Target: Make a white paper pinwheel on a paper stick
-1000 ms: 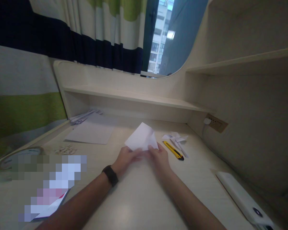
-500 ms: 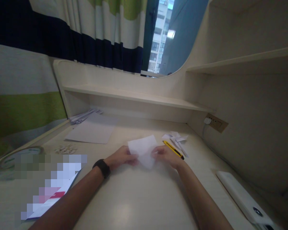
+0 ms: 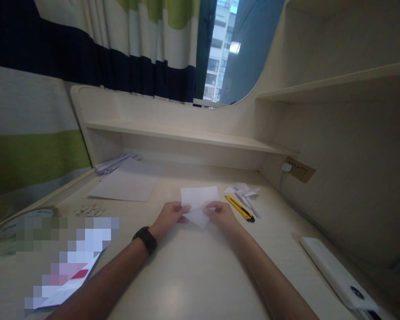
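Nearest the camera, two bare forearms reach forward over the pale tabletop [image 3: 186, 275], the left one wearing a dark wristband [image 3: 145, 240]. The left hand [image 3: 168, 217] and the right hand [image 3: 220, 215] meet at a folded white sheet of paper [image 3: 199, 202], each grip pinching a lower edge between thumb and fingers, one on either side; holding it at both sides this way looks meant to keep the fold flat and lined up. The paper itself sits low, just above or on the tabletop in the middle, its upper part standing free beyond the fingertips. Just to the right of the right hand lies a yellow utility knife [image 3: 242, 209], and touching its far end is a small heap of white paper scraps [image 3: 243, 192], probably left within easy reach. At the near right edge rests a white oblong device [image 3: 340, 275]. Farther left, a plain blank sheet [image 3: 126, 184] lies flat, with a thin stack of papers [image 3: 115, 162] behind it. No box, tray or other container shows. Beyond runs a shelf [image 3: 186, 135], then striped curtains [image 3: 136, 44].
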`<state>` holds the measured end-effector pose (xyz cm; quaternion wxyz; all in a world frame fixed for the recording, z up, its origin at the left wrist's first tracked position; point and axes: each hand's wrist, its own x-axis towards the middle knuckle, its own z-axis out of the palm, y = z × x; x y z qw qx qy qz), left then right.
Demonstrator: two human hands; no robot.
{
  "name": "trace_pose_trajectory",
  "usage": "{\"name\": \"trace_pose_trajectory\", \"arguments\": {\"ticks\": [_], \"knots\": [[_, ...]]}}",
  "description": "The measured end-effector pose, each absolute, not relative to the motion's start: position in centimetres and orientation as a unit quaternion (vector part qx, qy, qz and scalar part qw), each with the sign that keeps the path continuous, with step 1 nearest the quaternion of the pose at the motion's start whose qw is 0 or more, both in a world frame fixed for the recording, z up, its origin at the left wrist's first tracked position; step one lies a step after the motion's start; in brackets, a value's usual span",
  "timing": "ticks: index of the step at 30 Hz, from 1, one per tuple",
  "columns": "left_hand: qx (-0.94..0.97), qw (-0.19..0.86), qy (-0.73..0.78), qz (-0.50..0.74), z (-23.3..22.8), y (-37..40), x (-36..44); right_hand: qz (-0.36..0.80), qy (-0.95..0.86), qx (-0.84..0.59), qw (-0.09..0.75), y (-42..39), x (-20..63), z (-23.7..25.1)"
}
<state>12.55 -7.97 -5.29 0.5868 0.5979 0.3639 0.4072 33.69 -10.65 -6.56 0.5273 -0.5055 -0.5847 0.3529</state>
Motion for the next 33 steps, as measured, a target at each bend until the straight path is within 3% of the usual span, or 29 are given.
{"name": "trace_pose_trajectory", "arguments": {"ticks": [8, 18, 33], "knots": [[0.572, 0.57, 0.369, 0.459, -5.4, -7.8, 12.9, 0.328, -0.534, -0.534, 0.567, -10.0, 33.8, -7.8], [0.603, 0.452, 0.378, 0.538, -4.9, -8.4, 12.8, 0.347, -0.496, -0.543, 0.581, -10.2, 33.2, -7.5], [0.606, 0.436, 0.401, 0.532, -5.0, -8.1, 12.9, 0.408, -0.452, -0.524, 0.595, -10.7, 32.3, -7.3]]}}
